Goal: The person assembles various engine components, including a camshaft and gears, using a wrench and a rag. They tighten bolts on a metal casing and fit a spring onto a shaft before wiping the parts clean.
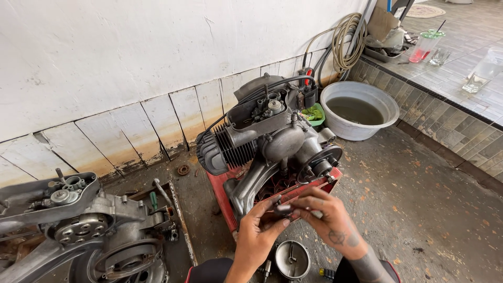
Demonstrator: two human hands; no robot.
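While pinching a small dark part (pixel 283 209) between left hand (pixel 258 230) and right hand (pixel 325 214), grey finned engine (pixel 267 139) on red stand (pixel 222 202) just behind, round metal cover (pixel 292 259) below, murky water basin (pixel 359 110) beyond.

Soft, even daylight fills the spot, brightest on the white wall (pixel 131 57) well above the fingers. Shadows stay faint, pooling under the engine (pixel 272 141) just beyond the fingertips. The small dark part (pixel 283 208) between the fingers looks slightly blurred. Straight lines bow toward the edges.
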